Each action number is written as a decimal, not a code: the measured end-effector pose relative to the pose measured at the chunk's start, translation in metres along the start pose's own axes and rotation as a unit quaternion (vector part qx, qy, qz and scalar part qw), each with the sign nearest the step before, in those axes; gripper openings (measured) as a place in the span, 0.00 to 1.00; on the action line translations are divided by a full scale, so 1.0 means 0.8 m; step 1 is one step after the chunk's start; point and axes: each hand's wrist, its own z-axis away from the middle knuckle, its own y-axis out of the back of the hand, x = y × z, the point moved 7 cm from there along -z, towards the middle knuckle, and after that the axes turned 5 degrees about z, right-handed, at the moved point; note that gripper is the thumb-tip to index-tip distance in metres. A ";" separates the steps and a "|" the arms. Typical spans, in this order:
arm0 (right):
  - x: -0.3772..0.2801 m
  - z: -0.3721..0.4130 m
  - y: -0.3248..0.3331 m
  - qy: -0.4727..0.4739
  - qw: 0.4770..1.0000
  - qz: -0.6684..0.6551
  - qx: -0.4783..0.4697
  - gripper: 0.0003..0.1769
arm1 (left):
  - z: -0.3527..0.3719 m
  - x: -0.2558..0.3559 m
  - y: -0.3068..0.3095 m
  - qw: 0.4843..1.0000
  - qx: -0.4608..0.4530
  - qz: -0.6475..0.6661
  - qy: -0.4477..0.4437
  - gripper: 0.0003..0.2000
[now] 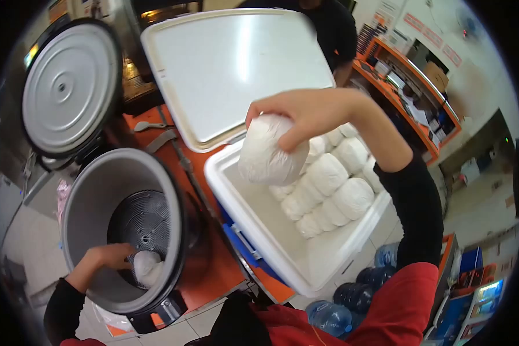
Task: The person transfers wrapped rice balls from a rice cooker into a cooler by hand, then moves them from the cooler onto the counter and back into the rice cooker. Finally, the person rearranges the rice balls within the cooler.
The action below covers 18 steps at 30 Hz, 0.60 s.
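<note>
In my right hand (308,112) is a white wrapped bundle (271,155), rounded and creased, raised above an open white cooler box (228,179). The fingers and thumb are closed around its top. Several similar white bundles (352,199) lie in rows inside the box. My left hand (112,255) reaches down into a deep grey pot (83,225), its curled fingers against a smaller-looking white bundle (148,268). That bundle rests at the pot's bottom, on a dark perforated round plate (138,216). My left fingertips are partly hidden.
The pot's round metal lid (69,86) stands raised at left; the cooler's white lid (236,69) is tilted up behind it. A white spoon (149,126) lies on the orange table (213,265). A person in black (334,29) stands beyond. Water bottles (328,316) are on the floor.
</note>
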 end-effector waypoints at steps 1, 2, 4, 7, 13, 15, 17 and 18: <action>0.022 0.008 -0.009 -0.021 0.999 0.024 -0.004 0.30 | -0.020 -0.020 -0.019 1.000 -0.026 -0.004 -0.006 0.25; 0.037 0.015 -0.017 -0.029 0.999 0.025 -0.008 0.30 | -0.033 -0.030 -0.032 0.999 -0.051 -0.008 -0.009 0.27; 0.062 0.028 -0.027 -0.040 0.999 0.030 -0.018 0.31 | -0.042 -0.032 -0.041 0.999 -0.044 0.000 -0.019 0.29; 0.073 0.051 -0.019 -0.027 0.999 0.000 0.030 0.31 | -0.049 -0.013 -0.029 0.998 -0.038 0.038 0.013 0.31; 0.060 0.079 0.019 0.050 0.983 0.037 0.175 0.30 | -0.061 -0.013 -0.022 0.997 -0.030 0.071 0.022 0.35; 0.056 0.088 0.019 0.046 0.980 0.062 0.182 0.30 | -0.065 -0.015 -0.023 0.999 -0.040 0.037 -0.001 0.37; 0.049 0.089 0.011 0.033 0.981 0.086 0.173 0.30 | -0.064 -0.021 -0.025 0.998 -0.064 0.015 0.013 0.37; 0.044 0.088 0.004 0.020 0.982 0.098 0.161 0.29 | -0.064 -0.021 -0.026 0.997 -0.076 0.006 0.020 0.37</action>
